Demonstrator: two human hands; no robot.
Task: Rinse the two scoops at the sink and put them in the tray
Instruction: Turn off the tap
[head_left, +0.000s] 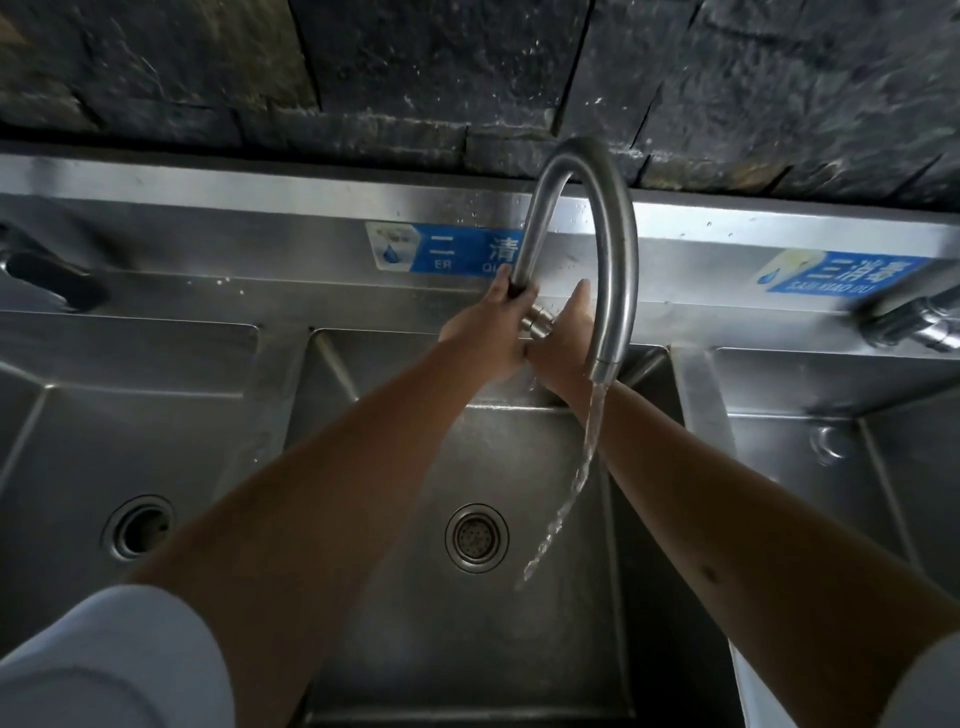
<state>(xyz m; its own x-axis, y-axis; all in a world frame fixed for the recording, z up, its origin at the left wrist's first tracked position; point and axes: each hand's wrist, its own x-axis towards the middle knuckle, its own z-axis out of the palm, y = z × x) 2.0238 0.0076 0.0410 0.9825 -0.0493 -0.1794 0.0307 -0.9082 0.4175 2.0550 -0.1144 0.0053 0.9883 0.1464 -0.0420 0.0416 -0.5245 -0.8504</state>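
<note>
A curved steel faucet (618, 249) arches over the middle sink basin (498, 457), and a stream of water (576, 483) runs from its spout into the basin. My left hand (493, 322) is shut around the lower end of the faucet pipe. Beside it, my right hand (566, 332) lies with straight fingers against the small valve (540, 319) at the faucet's base. Both forearms reach out over the basin. No scoop and no tray is in view.
The middle basin has a round strainer drain (477, 538). A left basin with a drain (139, 527) and a right basin (831, 447) flank it. Blue labels (447, 249) sit on the steel backsplash. Another tap (914, 325) juts out at right, a dark handle (52, 280) at left.
</note>
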